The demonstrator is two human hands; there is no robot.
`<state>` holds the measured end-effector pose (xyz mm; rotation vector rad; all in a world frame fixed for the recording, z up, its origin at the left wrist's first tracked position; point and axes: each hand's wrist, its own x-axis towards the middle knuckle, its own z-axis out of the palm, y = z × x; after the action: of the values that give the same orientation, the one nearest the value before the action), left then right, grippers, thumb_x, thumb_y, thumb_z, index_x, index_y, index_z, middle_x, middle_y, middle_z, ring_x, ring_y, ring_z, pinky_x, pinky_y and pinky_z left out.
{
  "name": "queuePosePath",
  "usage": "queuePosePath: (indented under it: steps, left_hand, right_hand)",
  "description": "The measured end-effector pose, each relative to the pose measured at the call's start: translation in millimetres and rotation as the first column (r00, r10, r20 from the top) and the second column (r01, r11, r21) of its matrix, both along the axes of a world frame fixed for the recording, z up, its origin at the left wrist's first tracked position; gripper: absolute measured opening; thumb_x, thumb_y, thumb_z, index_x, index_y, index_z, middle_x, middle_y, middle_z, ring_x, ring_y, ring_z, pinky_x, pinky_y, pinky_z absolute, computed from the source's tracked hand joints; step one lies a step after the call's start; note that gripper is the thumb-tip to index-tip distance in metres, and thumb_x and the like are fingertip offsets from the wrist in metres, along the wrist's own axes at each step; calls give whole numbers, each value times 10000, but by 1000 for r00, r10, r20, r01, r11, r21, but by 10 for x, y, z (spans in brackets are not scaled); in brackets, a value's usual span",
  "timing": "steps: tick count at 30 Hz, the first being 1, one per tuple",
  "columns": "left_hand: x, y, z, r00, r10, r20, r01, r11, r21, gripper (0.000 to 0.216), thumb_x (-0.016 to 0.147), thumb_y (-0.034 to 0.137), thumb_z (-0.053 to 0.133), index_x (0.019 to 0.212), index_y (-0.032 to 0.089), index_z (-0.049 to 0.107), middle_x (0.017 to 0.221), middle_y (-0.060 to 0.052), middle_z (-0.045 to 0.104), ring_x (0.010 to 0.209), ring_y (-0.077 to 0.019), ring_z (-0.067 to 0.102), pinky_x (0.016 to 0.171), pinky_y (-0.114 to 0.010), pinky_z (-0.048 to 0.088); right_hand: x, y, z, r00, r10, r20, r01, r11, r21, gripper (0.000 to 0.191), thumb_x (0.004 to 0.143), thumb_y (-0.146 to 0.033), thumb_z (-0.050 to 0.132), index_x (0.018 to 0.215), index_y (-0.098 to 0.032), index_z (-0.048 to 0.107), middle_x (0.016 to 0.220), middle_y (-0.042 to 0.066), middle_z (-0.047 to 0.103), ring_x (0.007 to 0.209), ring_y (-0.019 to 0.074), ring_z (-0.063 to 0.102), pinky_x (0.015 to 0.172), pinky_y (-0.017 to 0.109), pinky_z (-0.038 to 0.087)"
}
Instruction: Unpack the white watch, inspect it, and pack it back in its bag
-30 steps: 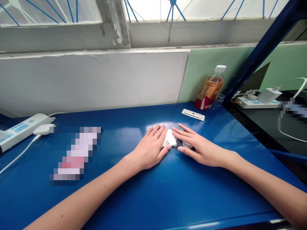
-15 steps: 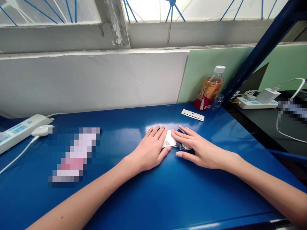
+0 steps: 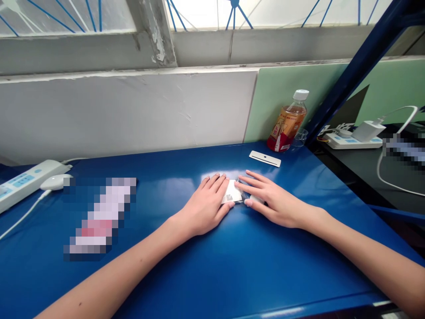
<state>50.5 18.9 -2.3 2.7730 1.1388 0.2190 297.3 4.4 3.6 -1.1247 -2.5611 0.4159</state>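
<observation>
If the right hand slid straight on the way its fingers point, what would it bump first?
The right hand meets the small white packet at its fingertips; just beyond, probably the left hand.

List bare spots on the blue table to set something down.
Bare: blue table near edge, and between blurred item and left hand. Crowded: right hand and left meet on the white packet; bottle, white strip behind.

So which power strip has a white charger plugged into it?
The right power strip, on the dark side table; the left power strip shows a bare top.
</observation>
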Motion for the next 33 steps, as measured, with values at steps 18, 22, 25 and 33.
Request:
queuePosePath:
  steps: [18, 22, 25, 33]
  left_hand:
    - [-42, 4, 56, 979, -175, 100, 181, 981, -62, 571, 1038, 475, 335, 1527, 185, 281, 1582, -121, 334, 1494, -276, 213, 1201, -472, 228]
    - [-40, -5, 24, 981, -84, 174, 93, 995, -44, 545, 1047, 437, 314, 1515, 161, 282, 1589, -154, 304, 1499, -275, 197, 1205, -486, 233]
    - [-38, -11, 10, 972, -18, 233, 28, 999, -39, 509, 1043, 389, 322, 1498, 162, 302, 1577, -160, 325, 1489, -288, 228, 1196, -509, 258]
    - [-36, -1, -18, 946, 99, 309, -103, 995, -6, 476, 1032, 282, 284, 1468, 95, 324, 1538, -195, 367, 1464, -288, 285, 1181, -507, 304]
  right_hand:
    - [95, 187, -133, 983, 21, -182, 32, 958, 286, 255, 940, -159, 531, 1121, -191, 707, 1020, 114, 712, 972, 243, 656, 847, 409, 558]
    - [148, 206, -63, 968, 34, -248, 70, 915, 397, 224, 940, -171, 555, 1049, -229, 742, 919, 81, 693, 841, 210, 644, 758, 378, 553]
    - [176, 194, 27, 950, 44, -310, 97, 901, 424, 199, 932, -186, 591, 1020, -250, 758, 896, 69, 685, 829, 205, 645, 760, 378, 551]
    - [100, 74, 265, 710, -139, -690, 265, 961, 79, 83, 868, -232, 694, 899, -263, 764, 845, 32, 697, 755, 184, 652, 693, 331, 554]
